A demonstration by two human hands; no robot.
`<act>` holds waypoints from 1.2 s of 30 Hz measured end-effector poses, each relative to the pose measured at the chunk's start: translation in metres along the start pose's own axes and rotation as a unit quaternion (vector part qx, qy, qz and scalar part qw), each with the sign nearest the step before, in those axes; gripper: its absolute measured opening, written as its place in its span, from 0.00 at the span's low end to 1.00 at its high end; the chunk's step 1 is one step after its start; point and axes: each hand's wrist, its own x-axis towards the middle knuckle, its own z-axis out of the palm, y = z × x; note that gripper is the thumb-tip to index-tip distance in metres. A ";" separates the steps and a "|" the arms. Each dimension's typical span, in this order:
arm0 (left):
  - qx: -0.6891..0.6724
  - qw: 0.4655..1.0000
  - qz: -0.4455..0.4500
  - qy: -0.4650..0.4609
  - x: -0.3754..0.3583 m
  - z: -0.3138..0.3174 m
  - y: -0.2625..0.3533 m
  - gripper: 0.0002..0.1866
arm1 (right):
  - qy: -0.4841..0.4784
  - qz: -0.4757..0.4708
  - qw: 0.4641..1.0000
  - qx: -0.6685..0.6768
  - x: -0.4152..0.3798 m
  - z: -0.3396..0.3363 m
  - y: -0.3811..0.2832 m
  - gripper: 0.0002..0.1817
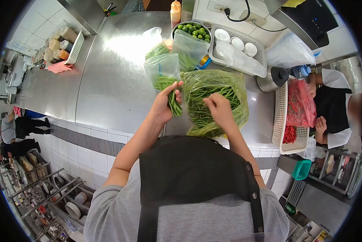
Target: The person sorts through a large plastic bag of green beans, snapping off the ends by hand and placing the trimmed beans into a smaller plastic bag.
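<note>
My left hand (165,104) is closed round a bunch of cut green beans (174,106), which hangs down from the fingers. Just beyond it lies a clear plastic bag (161,66) with more green beans in its lower part. To the right, a large open plastic bag (239,82) is full of long green beans (197,99). Over that bag is my right hand (220,108), thumb and fingers curled together; whether a bean is between them cannot be made out.
Behind stand more bagged greens (185,56), a bowl of limes (194,30), a sauce bottle (175,14) and a basket of white cups (237,43). At right are a metal jug (272,78), a basket (280,115) with red chillies (290,134) and a co-worker (332,107).
</note>
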 end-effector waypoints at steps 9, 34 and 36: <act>-0.008 0.995 -0.098 -0.013 -0.006 0.016 -0.020 0.10 | 0.041 -0.043 0.989 -0.138 0.015 -0.020 0.034 0.07; 0.506 0.854 0.122 0.013 -0.017 0.045 -0.015 0.12 | 0.121 -0.149 0.981 -0.002 0.031 -0.006 -0.038 0.04; 0.494 0.863 0.109 0.014 -0.018 0.046 -0.014 0.12 | 0.166 -0.182 0.968 -0.045 0.034 0.004 -0.023 0.03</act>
